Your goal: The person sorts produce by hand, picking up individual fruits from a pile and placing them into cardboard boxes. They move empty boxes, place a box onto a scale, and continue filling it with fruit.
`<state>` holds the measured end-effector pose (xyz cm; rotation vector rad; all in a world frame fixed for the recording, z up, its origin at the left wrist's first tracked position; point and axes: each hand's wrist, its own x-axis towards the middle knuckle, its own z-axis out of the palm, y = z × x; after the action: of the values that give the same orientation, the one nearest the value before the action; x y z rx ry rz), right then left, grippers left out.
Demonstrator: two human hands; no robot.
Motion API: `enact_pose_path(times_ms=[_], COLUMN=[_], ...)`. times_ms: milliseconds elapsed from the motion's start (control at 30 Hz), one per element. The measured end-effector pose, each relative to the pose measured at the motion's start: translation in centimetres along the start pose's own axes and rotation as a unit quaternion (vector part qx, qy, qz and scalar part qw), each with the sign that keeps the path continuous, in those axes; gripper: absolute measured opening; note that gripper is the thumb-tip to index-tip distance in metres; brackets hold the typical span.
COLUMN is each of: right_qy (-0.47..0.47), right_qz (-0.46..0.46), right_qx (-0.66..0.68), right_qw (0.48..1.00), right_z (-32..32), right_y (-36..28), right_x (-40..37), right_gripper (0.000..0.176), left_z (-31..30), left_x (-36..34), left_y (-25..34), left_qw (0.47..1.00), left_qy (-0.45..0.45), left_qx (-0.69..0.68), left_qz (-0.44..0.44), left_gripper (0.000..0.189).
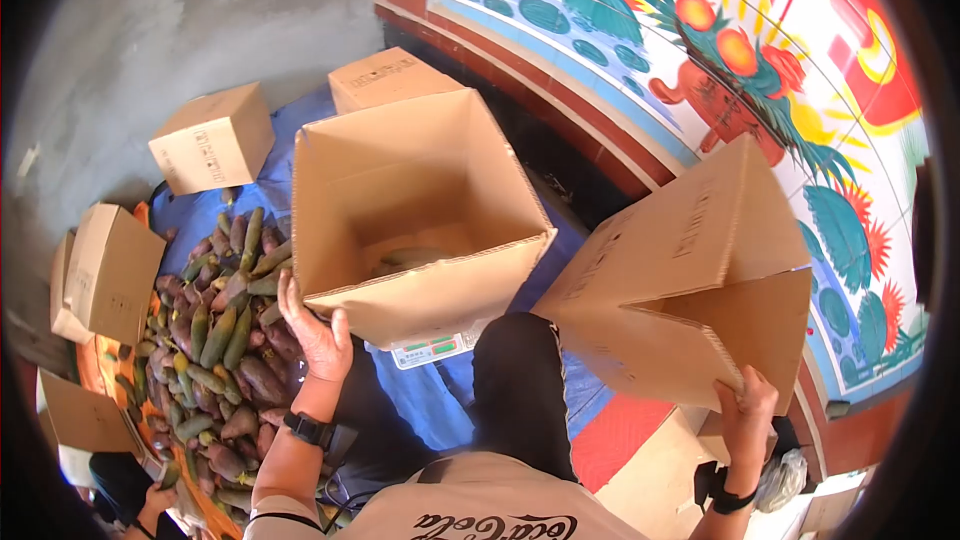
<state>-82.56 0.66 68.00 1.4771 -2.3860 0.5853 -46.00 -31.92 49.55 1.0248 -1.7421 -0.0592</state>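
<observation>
A large open cardboard box (430, 310) stands in front of me, its inside mostly bare with something pale at the bottom. It rests on a scale (425, 352) whose display edge shows between my knees. My left hand (318, 340) is at the box's near left corner, fingers stretched along its side and thumb apart. On the right, a second cardboard box (650, 250) is tilted, its opening turned towards me. My right hand (748, 400) grips the near edge of that second box, with its fingers bent over the cardboard.
A heap of long green and purple-brown vegetables (220, 340) lies at left on blue sheeting (270, 160). Cardboard boxes (212, 138) stand around it. Another person's hand (160, 498) is at lower left. A painted tile wall (840, 120) bounds the right side.
</observation>
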Motion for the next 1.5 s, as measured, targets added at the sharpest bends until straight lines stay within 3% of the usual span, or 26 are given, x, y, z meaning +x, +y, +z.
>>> enact_pose_path(times_ms=[67,167,200,267,333,400,433,567,633,833,1000,1067,1200,1400,1500], right_qy=[0.027,0.139,0.14,0.154,0.155,0.17,0.168,0.174,0.222,0.287,0.328,0.341,0.332,0.284,0.256], right_qz=[-0.013,-0.065,-0.072,-0.015,-0.063,-0.007,-0.001,-0.058,-0.057,-0.096,-0.14,-0.148,-0.186,-0.202,-0.199], right_qx=[-0.006,-0.05,-0.048,0.153,0.137,0.192,0.157,0.102,0.058,0.074,0.1,0.17,0.271,0.393,0.449], right_qw=[1.0,0.987,0.986,0.976,0.976,0.967,0.973,0.978,0.972,0.95,0.929,0.912,0.884,0.851,0.833], right_z=[-0.7,-1.1,-1.2,-1.5,-2.2,-2.5,-3.1,-4.0,-4.2,-3.0,0.4,2.5,8.1,15.2,18.4], right_y=[0.2,3.6,3.7,3.4,2.4,1.0,0.0,-0.9,-2.4,-3.4,-5.5,-6.8,-9.0,-14.9,-16.8], right_x=[0.2,-0.8,-0.3,1.0,2.8,4.3,5.1,7.5,9.1,14.1,20.6,23.4,29.9,38.2,41.5], right_gripper=[0.023,0.045,0.045,0.048,0.043,0.037,0.027,0.028,0.025,0.028,0.027,0.027,0.026,0.03,0.03], left_z=[0.1,-0.2,-0.2,-0.3,-0.4,-0.6,-0.7,-0.8,-0.8,-1.1,-1.6,-1.8,-2.2,-5.1,-5.4], left_x=[0.1,0.2,0.1,0.0,-0.1,-0.1,-0.2,-0.3,-0.2,-0.3,-0.4,-0.4,-0.5,0.6,0.5], left_y=[0.1,0.4,0.4,0.5,0.5,0.6,0.6,0.2,0.3,0.2,0.5,0.4,-0.1,-0.6,-1.7], left_qw=[1.0,1.0,1.0,1.0,0.999,1.0,1.0,1.0,1.0,0.999,0.998,0.998,0.996,0.982,0.987], left_qy=[0.005,0.003,-0.006,-0.002,-0.01,-0.004,-0.005,-0.015,-0.019,-0.029,-0.046,-0.056,-0.074,-0.185,-0.149], left_qx=[-0.019,-0.014,-0.014,-0.009,-0.017,-0.012,-0.016,-0.018,-0.022,-0.021,-0.03,-0.03,-0.045,0.03,0.011], left_qz=[-0.003,-0.014,-0.017,-0.021,-0.027,-0.026,-0.026,-0.009,-0.001,0.004,-0.011,-0.017,0.0,0.03,0.056], left_gripper=[0.072,0.07,0.069,0.068,0.067,0.067,0.066,0.065,0.065,0.065,0.067,0.067,0.067,0.069,0.073])
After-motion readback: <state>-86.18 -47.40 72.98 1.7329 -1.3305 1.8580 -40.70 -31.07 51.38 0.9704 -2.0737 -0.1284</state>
